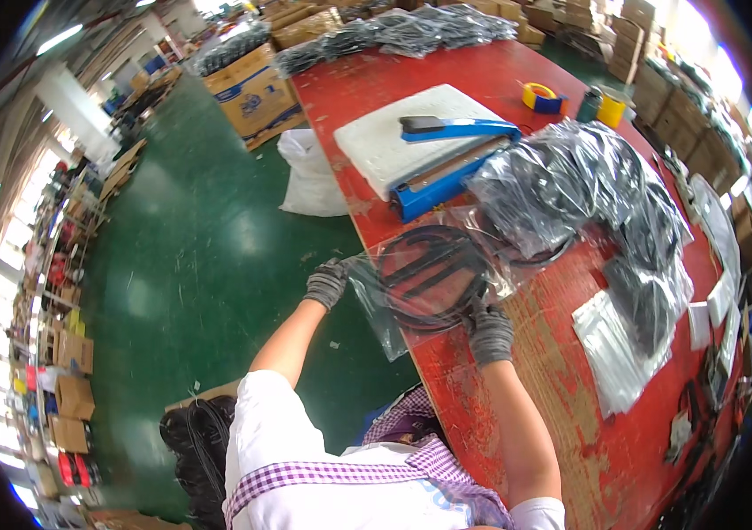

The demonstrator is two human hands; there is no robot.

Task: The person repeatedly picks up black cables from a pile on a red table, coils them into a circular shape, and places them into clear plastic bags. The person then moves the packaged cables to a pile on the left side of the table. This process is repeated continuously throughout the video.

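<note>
A clear plastic bag (pixel 374 300) with a coiled black cable-like loop (pixel 433 274) inside lies over the left edge of the red table. My left hand (pixel 326 284), in a grey striped glove, pinches the bag's left side out over the floor. My right hand (pixel 489 334), gloved the same way, grips the bag's right side by the coil, low over the table. Just beyond the bag sits a blue hand-lever heat sealer (pixel 446 181), its arm raised. To the right, several bagged black coils (pixel 561 181) are heaped.
A white foam slab (pixel 376 146) lies behind the sealer. Flat clear bags (pixel 610 353) are stacked on the right of the red table (pixel 473 389). Tape rolls (pixel 544 97) stand farther back. A white sack (pixel 309 172) and a cardboard box (pixel 256 97) are on the floor beside the table.
</note>
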